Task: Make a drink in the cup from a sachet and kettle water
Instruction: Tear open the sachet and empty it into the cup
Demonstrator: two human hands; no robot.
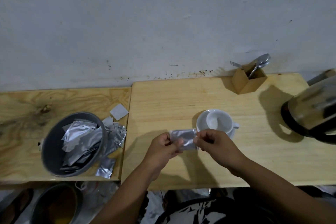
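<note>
A silver foil sachet (183, 139) is held flat between both hands above the right wooden board. My left hand (163, 148) pinches its left edge. My right hand (216, 143) pinches its upper right corner. Just behind the sachet stands a white cup (214, 121) on a white saucer (231, 133); the cup looks empty. A glass kettle (312, 111) with a black base stands at the right edge, blurred and partly out of frame.
A grey bowl (54, 143) holding several foil sachets sits on the left board, with more sachets (116, 132) loose beside it. A wooden holder (248, 81) with a spoon and a fork stands against the wall. Another bowl (56, 203) rests below the table edge.
</note>
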